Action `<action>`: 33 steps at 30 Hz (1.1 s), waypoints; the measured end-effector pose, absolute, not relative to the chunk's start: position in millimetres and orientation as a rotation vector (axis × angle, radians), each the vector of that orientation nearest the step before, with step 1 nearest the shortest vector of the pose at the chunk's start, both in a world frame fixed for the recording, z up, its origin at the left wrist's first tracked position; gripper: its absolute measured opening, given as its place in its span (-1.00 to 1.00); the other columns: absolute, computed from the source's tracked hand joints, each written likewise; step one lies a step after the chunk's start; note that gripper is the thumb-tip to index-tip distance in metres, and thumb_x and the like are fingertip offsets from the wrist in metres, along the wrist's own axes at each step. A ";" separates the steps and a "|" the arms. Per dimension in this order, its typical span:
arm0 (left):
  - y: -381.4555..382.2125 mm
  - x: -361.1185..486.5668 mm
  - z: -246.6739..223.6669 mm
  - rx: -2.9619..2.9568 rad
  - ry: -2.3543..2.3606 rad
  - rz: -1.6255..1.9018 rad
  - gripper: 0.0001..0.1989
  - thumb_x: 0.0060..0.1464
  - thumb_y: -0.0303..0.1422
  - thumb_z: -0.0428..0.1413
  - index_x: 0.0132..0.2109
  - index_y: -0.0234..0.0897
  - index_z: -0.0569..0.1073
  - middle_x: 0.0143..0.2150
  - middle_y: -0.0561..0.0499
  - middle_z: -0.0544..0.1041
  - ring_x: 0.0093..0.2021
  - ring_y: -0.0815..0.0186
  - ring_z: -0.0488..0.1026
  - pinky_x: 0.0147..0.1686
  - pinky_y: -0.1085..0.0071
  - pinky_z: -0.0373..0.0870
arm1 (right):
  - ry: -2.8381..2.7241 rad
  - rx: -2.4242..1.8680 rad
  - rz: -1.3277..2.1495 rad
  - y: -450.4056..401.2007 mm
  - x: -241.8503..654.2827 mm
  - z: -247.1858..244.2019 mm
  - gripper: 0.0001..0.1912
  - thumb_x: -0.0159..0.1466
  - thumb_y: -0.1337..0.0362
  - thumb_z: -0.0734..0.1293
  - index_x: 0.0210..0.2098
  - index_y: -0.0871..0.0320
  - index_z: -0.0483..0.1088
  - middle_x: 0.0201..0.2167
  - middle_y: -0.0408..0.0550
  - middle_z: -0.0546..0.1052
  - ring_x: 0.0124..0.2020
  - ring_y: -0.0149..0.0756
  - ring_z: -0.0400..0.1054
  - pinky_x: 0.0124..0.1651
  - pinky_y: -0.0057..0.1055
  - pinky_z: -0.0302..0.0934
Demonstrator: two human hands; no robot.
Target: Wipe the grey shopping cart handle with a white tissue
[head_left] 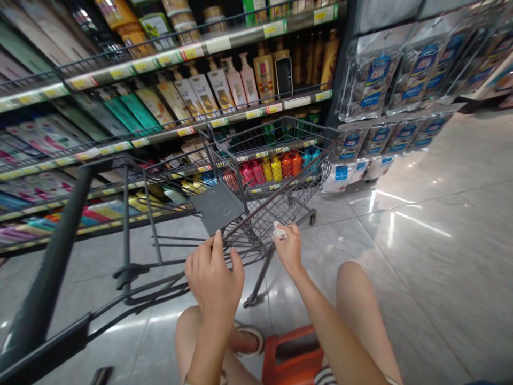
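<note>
A grey wire shopping cart [260, 208] stands in front of me. My left hand [214, 275] is at its near side rail, back of the hand up, with the fingers bent over the rail and the thumb apart. Between the fingers and thumb of my right hand [289, 248] is a crumpled white tissue [279, 231], close against the cart's wire side. A flat grey plastic panel [218, 207] of the cart's child seat lies just beyond my left hand. The basket holds no goods that I can make out.
Shelves of pump bottles [192, 96] run behind the cart. Silver hanging packs [368, 80] fill the rack at right. The cart's dark handle [56, 256] crosses the left side. A red plastic stool [290, 355] is beneath me on the grey tiled floor [433, 256].
</note>
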State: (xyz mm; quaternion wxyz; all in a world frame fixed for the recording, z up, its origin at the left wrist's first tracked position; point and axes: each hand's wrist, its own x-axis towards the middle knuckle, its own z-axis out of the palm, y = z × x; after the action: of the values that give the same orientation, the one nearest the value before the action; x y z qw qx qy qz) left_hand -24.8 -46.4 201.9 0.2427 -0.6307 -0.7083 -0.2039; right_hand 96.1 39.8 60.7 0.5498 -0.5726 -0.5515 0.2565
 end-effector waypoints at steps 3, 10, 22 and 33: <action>-38.1 -19.6 203.2 -1.772 -1.890 -0.615 -0.65 0.13 -0.35 -0.03 0.04 -0.39 0.37 -0.12 -0.22 0.45 -0.09 0.11 0.35 -0.10 0.23 0.20 | -1.162 -1.224 0.608 40.6 96.4 78.8 -0.70 0.02 0.47 0.29 -0.24 0.20 0.50 -0.29 -0.05 0.42 -0.26 -0.29 0.36 -0.15 -0.36 0.26; -15.7 -7.3 196.4 -1.764 -1.868 -0.528 -0.66 0.11 -0.35 0.00 0.00 -0.39 0.43 -0.31 -0.12 0.48 -0.26 0.15 0.34 -0.27 0.27 0.14 | -1.245 -1.044 0.650 49.5 72.5 102.1 -0.73 0.07 0.47 0.29 -0.25 0.15 0.49 -0.28 -0.07 0.44 -0.24 -0.32 0.37 -0.15 -0.40 0.28; -6.2 -9.0 181.3 -1.582 -1.850 -0.288 -0.70 0.12 -0.17 0.05 -0.11 -0.28 0.44 -0.39 -0.07 0.38 -0.32 0.14 0.22 -0.36 0.27 -0.02 | -1.499 -1.263 0.558 64.7 81.2 49.7 -0.67 0.10 0.52 0.27 -0.20 0.15 0.50 -0.30 -0.06 0.33 -0.26 -0.31 0.31 -0.12 -0.36 0.28; -4.8 -14.4 175.1 -1.580 -1.835 -0.315 -0.70 0.15 -0.16 0.01 -0.11 -0.24 0.46 -0.41 -0.06 0.34 -0.34 0.16 0.18 -0.36 0.28 -0.04 | -1.400 -1.247 0.528 57.1 81.2 40.6 -0.63 0.09 0.51 0.26 -0.14 0.14 0.49 -0.27 -0.03 0.35 -0.21 -0.30 0.32 -0.09 -0.36 0.28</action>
State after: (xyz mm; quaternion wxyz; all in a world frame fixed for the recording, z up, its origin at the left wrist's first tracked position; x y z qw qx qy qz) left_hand -14.4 -4.8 175.1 0.3427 -0.6080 -0.7058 -0.1212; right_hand 81.2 57.1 40.6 0.5620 -0.5294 -0.5947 0.2241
